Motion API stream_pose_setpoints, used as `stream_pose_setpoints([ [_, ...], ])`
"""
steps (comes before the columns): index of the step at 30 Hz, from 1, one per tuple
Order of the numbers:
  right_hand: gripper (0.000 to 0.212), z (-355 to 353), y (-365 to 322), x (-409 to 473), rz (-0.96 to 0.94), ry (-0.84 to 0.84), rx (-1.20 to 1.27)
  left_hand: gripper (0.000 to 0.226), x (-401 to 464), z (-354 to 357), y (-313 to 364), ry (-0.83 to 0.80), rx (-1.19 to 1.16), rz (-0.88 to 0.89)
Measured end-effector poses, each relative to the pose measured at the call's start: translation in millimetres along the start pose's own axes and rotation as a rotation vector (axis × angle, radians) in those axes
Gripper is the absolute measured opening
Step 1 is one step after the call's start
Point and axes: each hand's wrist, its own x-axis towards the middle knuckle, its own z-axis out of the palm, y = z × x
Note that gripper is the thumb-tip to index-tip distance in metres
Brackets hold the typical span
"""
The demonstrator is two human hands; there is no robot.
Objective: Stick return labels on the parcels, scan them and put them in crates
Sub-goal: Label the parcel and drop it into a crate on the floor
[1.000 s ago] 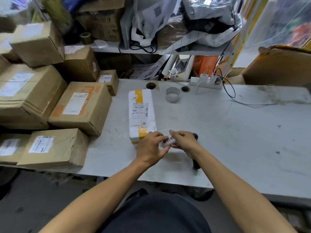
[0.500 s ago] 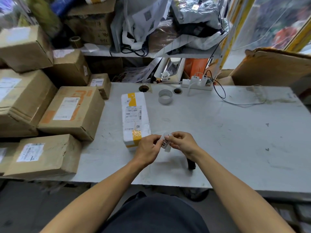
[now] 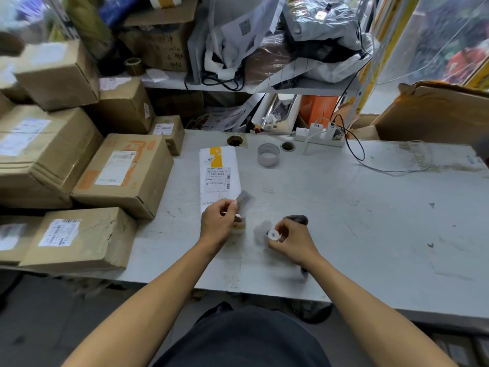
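Head view: person's two bare forearms reach over a grey table (image 3: 357,207) from the 6 o'clock edge.
Left hand (image 3: 218,223): fingers curled, thumb and fingertips pinching a small label (image 3: 244,200), blurred by motion, lifted at the hand's 1 o'clock.
Right hand (image 3: 291,238): fingers curled round a small white roll (image 3: 272,235); a blurred pale strip trails from it toward 9 o'clock.
Scanner (image 3: 298,219): dark, only partly seen behind the right hand at its 12 o'clock; cannot tell whether the hand touches it.
Parcel (image 3: 219,178): long white box with a yellow band and a printed shipping label, lying flat on the table at 12 o'clock of the left hand, its near end hidden by that hand.
Tape ring (image 3: 268,154): grey, at 2 o'clock of the parcel, near it.
Cardboard boxes (image 3: 121,173): stacked at 9 o'clock of the parcel, several bearing white labels.
Power strip (image 3: 320,133): at the table's far edge, 1 o'clock, cables plugged in.
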Motion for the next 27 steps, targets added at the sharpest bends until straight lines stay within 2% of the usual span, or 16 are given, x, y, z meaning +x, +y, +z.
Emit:
stream_pose_setpoints([
  [4,0.023,12,5,-4,0.002,-0.046,-0.185,0.033,-5,-4,4,0.017,-0.058,-0.052],
  [7,0.05,10,-5,-4,-0.108,-0.006,-0.195,0.047,-5,-8,2,0.012,0.002,-0.056],
  [8,0.046,8,-15,-4,-0.123,0.037,-0.075,0.051,-5,-10,0,-0.009,0.004,-0.061],
  [10,0.026,-2,-48,-1,0.028,0.038,0.407,0.059,-5,-13,1,-0.05,-0.026,-0.071],
  [12,0.027,-17,-73,10,0.182,-0.161,0.774,0.064,-4,-15,3,-0.094,-0.058,-0.076],
  [15,0.035,-36,-94,21,0.139,-0.432,0.774,0.052,-6,-18,14,-0.2,-0.077,-0.048],
  [17,0.031,-39,-103,23,0.079,-0.475,0.748,0.044,-4,-22,20,-0.265,-0.108,-0.034],
  [19,0.028,-39,-109,28,0.054,-0.429,0.767,0.035,0,-27,22,-0.286,-0.134,-0.045],
  [21,0.027,-34,-111,35,0.05,-0.345,0.758,0.022,5,-34,21,-0.242,-0.159,-0.079],
  [23,0.028,-22,-113,43,0.06,-0.223,0.716,0.017,11,-44,18,-0.14,-0.187,-0.144],
  [25,0.032,-6,-115,52,0.078,-0.11,0.68,0.021,18,-52,13,-0.023,-0.211,-0.202],
  [27,0.036,14,-118,61,0.061,-0.045,0.627,0.022,25,-60,6,0.111,-0.14,-0.21],
])
